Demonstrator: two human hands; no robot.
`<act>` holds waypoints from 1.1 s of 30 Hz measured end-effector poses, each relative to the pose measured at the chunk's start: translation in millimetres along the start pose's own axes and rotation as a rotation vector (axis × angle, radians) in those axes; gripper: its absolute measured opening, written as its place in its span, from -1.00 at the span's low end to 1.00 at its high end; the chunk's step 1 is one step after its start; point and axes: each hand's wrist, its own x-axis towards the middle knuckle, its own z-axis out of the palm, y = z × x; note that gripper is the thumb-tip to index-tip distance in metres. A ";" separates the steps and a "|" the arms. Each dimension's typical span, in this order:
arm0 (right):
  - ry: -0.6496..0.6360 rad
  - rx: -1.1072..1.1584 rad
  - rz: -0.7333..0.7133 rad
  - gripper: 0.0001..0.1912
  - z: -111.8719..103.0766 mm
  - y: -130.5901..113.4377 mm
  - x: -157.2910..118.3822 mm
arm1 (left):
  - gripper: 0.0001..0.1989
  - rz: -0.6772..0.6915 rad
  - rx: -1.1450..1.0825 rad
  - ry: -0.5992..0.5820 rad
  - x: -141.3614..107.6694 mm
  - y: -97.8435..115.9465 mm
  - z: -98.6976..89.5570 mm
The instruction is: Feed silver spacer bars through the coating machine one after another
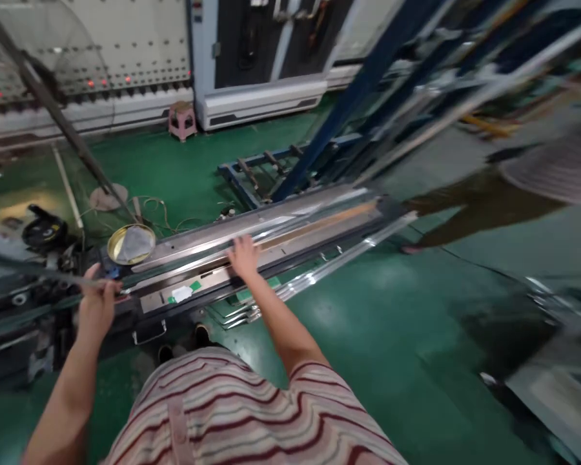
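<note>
Head view shows the left hand (95, 303) closed around the near end of a thin metal bar (39, 272), which runs off to the left over the dark machine parts. Right hand (243, 256) lies flat with fingers spread on a long shiny metal strip (290, 226) atop the low bench (184, 297). A round tin (131, 244) sits between them. Another person (503, 187) walks on the green floor (392, 323).

No text, label, brand or number here is readable.

Green floor (397, 323), pink stool (183, 120)
</note>
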 end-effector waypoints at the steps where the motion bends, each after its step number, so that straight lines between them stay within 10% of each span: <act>1: 0.021 -0.032 0.118 -0.31 1.4 22.7 8.4 | -0.37 -0.041 0.005 -0.021 7.0 5.0 12.8; 7: -0.062 -0.106 0.323 -0.24 20.2 117.6 51.8 | -0.44 0.052 -0.103 -0.045 45.7 8.6 75.5; 15: -0.005 -0.199 0.226 -0.29 21.3 115.0 67.1 | -0.50 -0.003 -0.082 -0.012 62.9 -9.8 99.0; 22: -0.006 -0.241 0.019 -0.27 50.6 20.1 35.9 | -0.58 -0.100 -0.048 0.099 59.5 -90.4 9.6; 33: 0.017 -0.229 -0.077 -0.24 113.2 -201.1 -32.2 | -0.60 -0.138 -0.048 0.175 45.6 -250.2 -170.4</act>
